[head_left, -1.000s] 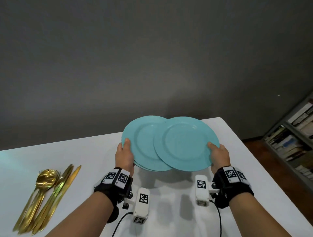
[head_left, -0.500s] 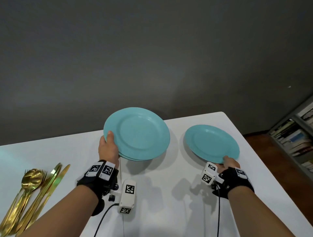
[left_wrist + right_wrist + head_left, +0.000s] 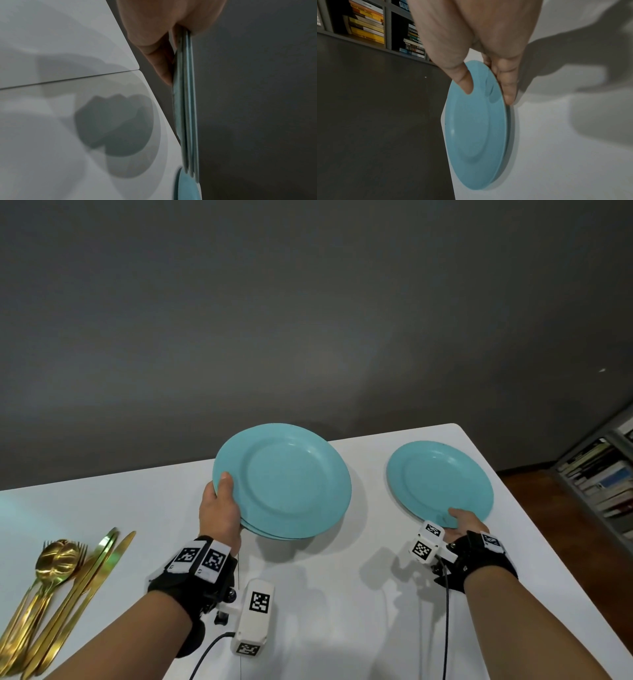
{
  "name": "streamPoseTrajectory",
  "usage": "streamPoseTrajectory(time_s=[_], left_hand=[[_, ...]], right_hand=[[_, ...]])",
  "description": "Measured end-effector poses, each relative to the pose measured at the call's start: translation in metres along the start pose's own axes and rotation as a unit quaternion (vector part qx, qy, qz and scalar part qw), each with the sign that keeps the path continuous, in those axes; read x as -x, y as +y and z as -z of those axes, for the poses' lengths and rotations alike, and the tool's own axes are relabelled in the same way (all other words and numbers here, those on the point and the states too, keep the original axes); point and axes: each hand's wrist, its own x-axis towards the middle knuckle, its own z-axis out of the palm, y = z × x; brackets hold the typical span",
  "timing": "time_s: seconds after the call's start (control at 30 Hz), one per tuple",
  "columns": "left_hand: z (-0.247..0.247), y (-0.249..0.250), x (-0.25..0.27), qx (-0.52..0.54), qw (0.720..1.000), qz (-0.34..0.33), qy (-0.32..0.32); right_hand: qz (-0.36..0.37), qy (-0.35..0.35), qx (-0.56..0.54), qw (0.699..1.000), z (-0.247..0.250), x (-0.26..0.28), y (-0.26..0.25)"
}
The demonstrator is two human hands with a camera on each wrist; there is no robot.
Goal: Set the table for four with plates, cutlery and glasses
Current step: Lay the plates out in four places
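Cutlery (image 3: 51, 604) left of the plate stack (image 3: 284, 481) runs off the frame; book (image 3: 603, 481) spines right of it are unreadable.

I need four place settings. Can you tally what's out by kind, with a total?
Turquoise plates: 4, a stack of 3 in the left hand, a single plate in the right hand
Gold cutlery: overlapping pile, cannot count
Glasses: 0 in view
Total countable: 4

The right hand (image 3: 460, 523) has peeled one plate (image 3: 440, 478) off the stack (image 3: 284, 481) and carried it out to the far right of the tabletop (image 3: 342, 594). The left hand (image 3: 219, 517) has swung the remaining stack leftward, clear of it.
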Motion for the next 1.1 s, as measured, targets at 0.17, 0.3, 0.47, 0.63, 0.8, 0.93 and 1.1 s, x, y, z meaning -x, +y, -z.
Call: streamPoseTrajectory(time_s=[0.17,0.3,0.47,0.63,0.8,0.93,1.1], left_hand=[[-0.005,-0.003,0.003,0.006,1.000,0.006,-0.011],[-0.007,-0.006,0.008,0.004,1.000,0.007,-0.018],[-0.008,-0.011,0.012,-0.005,1.000,0.013,-0.027],[-0.007,-0.015,0.018,-0.009,0.999,0.023,-0.043],[0.002,-0.020,0.024,-0.002,0.997,0.044,-0.062],[0.019,-0.025,0.026,0.001,0.999,0.034,-0.039],[0.047,-0.025,0.021,-0.040,0.997,0.000,0.072]], right_hand=[[0.014,0.000,0.035,0.999,0.004,-0.002,-0.003],[0.034,-0.003,0.042,0.999,0.006,-0.004,-0.008],[0.100,0.072,0.199,0.972,-0.001,0.013,-0.010],[0.208,-0.106,0.258,0.937,-0.050,0.053,0.024],[0.224,-0.196,0.286,0.911,-0.078,0.085,0.058],[0.204,-0.173,0.274,0.924,-0.081,0.088,0.066],[0.171,-0.153,0.215,0.949,-0.083,0.058,0.077]])
